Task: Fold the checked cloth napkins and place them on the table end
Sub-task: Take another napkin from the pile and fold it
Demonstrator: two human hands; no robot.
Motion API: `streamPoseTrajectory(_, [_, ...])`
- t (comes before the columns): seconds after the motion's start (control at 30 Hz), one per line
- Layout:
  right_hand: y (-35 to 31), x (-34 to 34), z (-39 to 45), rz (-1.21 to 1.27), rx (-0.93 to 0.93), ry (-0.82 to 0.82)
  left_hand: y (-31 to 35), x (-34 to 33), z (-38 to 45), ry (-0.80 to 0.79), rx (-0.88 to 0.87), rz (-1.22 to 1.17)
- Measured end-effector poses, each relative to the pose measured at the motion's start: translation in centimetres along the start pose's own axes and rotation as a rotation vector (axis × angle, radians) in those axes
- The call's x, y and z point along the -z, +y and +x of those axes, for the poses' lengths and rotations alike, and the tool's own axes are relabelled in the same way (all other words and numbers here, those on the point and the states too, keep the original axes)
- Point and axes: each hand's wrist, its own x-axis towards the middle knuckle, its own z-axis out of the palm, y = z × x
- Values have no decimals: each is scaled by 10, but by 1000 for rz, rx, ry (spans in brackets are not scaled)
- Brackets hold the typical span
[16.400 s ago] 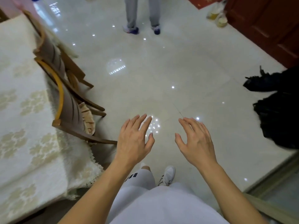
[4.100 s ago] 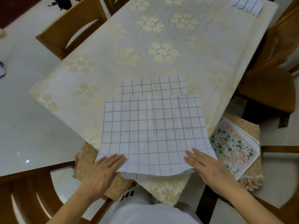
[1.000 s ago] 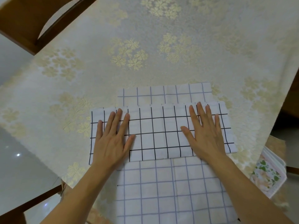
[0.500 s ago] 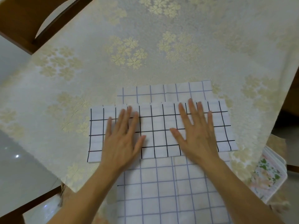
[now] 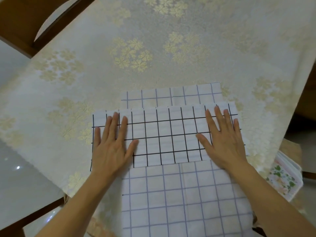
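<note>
Both hands, left (image 5: 111, 146) and right (image 5: 222, 142), have slid apart across the folded napkin (image 5: 167, 137).

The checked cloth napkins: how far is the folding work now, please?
Done: the black-lined white checked napkin already lies folded once into a long band. In hand: the left hand and right hand press flat on its two ends. Left: further folds, and the pale blue-lined checked napkin beneath is spread unfolded on the cream floral tablecloth. The table end is out of view.
</note>
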Motion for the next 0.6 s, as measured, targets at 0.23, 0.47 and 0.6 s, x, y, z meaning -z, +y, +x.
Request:
streamPoseTrajectory(0.23, [-7, -4, 6, 23, 31, 30, 14, -1, 19, -26, -227, 15])
streamPoseTrajectory(0.47, [-3, -5, 7, 4, 19, 40, 6, 0, 21, -5, -204, -11])
streamPoseTrajectory(0.6, [-3, -5, 6, -8, 7, 34, 7, 1, 20, 6, -206, -23])
